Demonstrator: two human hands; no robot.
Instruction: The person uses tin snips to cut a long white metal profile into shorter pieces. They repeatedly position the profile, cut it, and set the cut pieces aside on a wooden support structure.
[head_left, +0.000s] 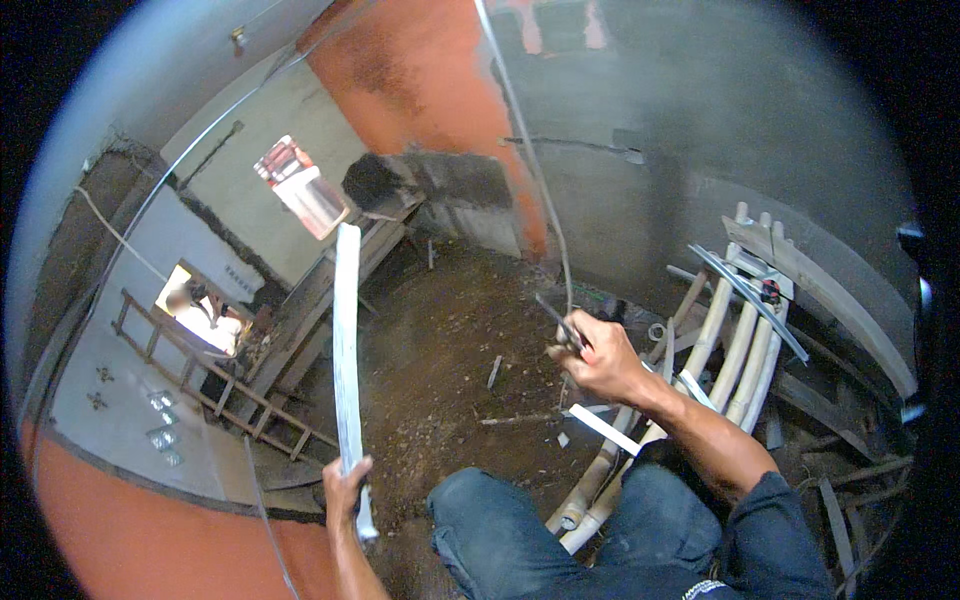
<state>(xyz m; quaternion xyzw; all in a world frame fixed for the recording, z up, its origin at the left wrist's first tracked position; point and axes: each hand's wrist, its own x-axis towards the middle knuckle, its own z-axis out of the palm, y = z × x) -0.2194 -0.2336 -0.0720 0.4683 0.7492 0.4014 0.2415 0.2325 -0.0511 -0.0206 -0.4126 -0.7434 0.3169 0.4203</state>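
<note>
My left hand (345,490) is closed around the lower part of a long pale metal strip (346,340), which stands nearly upright in front of me. At the right, my right hand (598,355) is raised above the bamboo poles, its fingers wrapped round a slim dark tool (553,309) whose kind I cannot make out. The tool and the strip are apart. A grey cable (535,165) hangs past the wall and ends visually beside my right hand; whether they touch is unclear. Below that hand, a short white strip (605,430) lies across the poles.
Bamboo poles (745,345) form a platform at my right, with metal profiles (750,303) and a small red-and-black object (770,290) on it. A wooden ladder (215,390) leans at left. Another person (205,310) is by the window opening. Debris lies on the dirt floor (440,350).
</note>
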